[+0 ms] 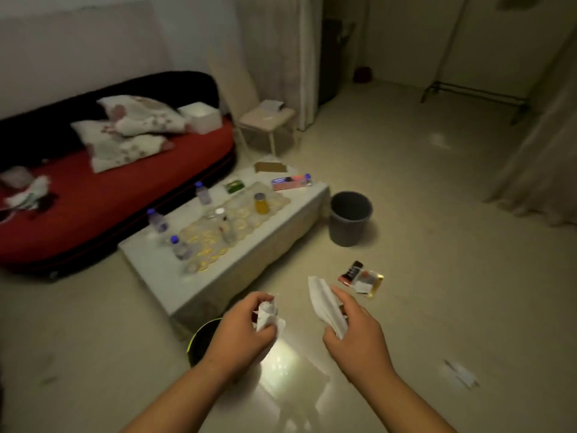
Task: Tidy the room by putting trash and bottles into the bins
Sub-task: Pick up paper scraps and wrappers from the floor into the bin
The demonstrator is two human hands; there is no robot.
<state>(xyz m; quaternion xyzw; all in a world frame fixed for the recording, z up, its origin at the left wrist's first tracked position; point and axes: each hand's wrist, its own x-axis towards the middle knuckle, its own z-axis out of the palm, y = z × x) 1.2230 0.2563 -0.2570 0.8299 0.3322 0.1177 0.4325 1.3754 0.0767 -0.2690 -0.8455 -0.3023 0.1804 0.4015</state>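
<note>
My left hand (242, 331) grips a crumpled white tissue (267, 314) above the floor. My right hand (359, 332) holds a longer white paper (324, 303) that sticks up to the left. Under my left hand a dark bin with a yellow-green rim (199, 342) is partly hidden by my wrist. A grey bin (349, 218) stands on the floor by the low table's far end. Several plastic bottles, among them a blue-capped bottle (157, 220) and an orange-filled bottle (261, 204), stand on the low table (243, 254). Wrappers (362, 276) lie on the floor ahead of my right hand.
A red sofa (103, 214) with pillows and tissues runs along the left. A small stool (268, 123) stands beyond the table. Paper scraps lie on the floor at right (459, 373) and far back (438, 140). Boxes (290, 182) lie on the table's far end.
</note>
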